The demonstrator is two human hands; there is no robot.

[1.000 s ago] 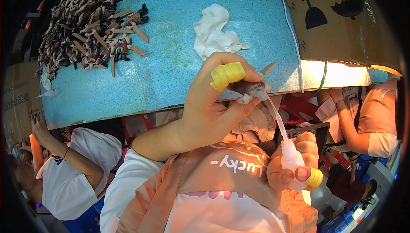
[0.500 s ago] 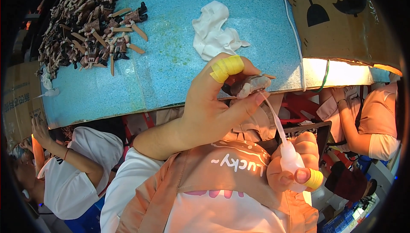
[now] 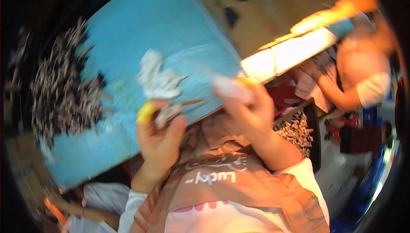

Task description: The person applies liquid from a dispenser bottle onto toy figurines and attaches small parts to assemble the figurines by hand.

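My left grip [image 3: 157, 147]: closed in a pinch on one small pale figurine [image 3: 168, 114], brown strip [image 3: 192, 102] projecting, held near the table [image 3: 141, 15]. My right grip [image 3: 255, 112]: curled round one whitish squeeze bottle [image 3: 230, 88]. Beyond: one crumpled white wad [image 3: 154, 77]; leftward, one blurred heap of brownish pieces [image 3: 64, 90]; rightward, one dark crate [image 3: 315, 143].

Setting: workshop, bench handwork on small pieces. Evidence, relative to blue worktop [image 3: 128, 17]: heap of small brown pieces [image 3: 66, 94] on its left part; translucent bottle [image 3: 232, 90] over its near edge; dark bin [image 3: 316, 143] of small parts [image 3: 295, 135] to its right; co-worker [image 3: 363, 68] beyond, second person [image 3: 104, 196] near left.
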